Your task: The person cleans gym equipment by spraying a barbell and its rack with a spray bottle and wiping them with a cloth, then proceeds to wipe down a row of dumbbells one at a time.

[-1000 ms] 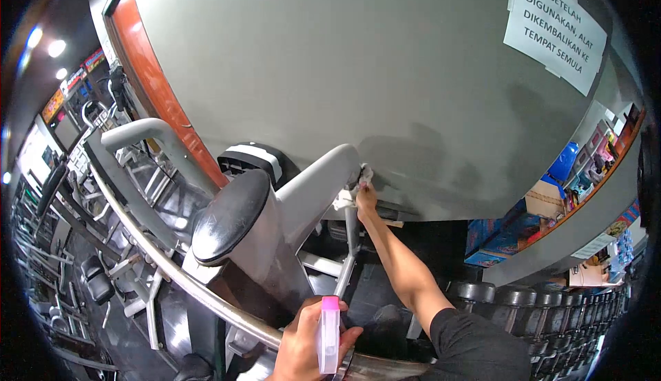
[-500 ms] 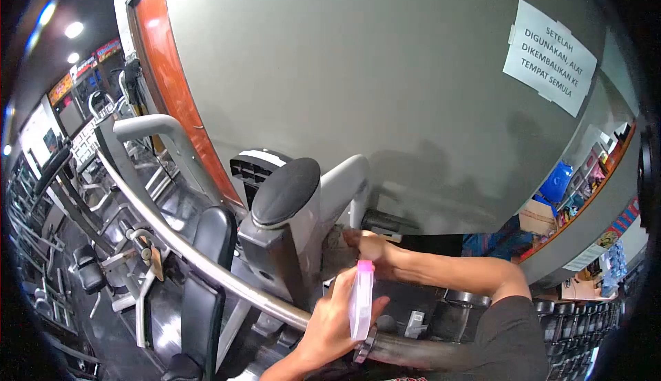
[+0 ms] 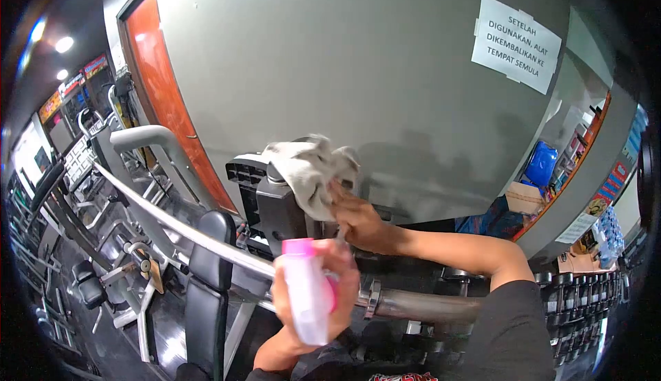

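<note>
Your left hand (image 3: 345,277) has its fingers closed around a pink-topped bottle (image 3: 307,305), whose translucent body tilts and blurs in front of the lower middle of the view. Your right hand (image 3: 361,222) has its fingers gripping the edge of a pale cloth (image 3: 310,164), bunched and draped over the top of a grey gym machine upright (image 3: 281,209). The cloth covers most of that top surface, so you cannot make out what shape lies beneath it; a bit of the dark, boxy upright shows below its left edge.

Just behind your left hand, a silver barbell bar (image 3: 186,229) runs across the view, curved by the lens, its thicker sleeve reaching right under your forearm. A black padded backrest (image 3: 208,271) stands to the left of the bottle, over a dark, shiny floor (image 3: 103,319) crowded with more machines.

Facing you is a plain grey wall (image 3: 344,71) with soft shadows on it, a taped paper notice (image 3: 518,45) reading "SETELAH DIGUNAKAN, ALAT DIKEMBALIKAN KE TEMPAT SEMULA", and an orange-red door (image 3: 155,71) at its left. On your right, a cardboard box (image 3: 525,198) sits near a blue bag (image 3: 542,162) by cluttered shelving, with rows of dumbbells (image 3: 585,295) below
</note>
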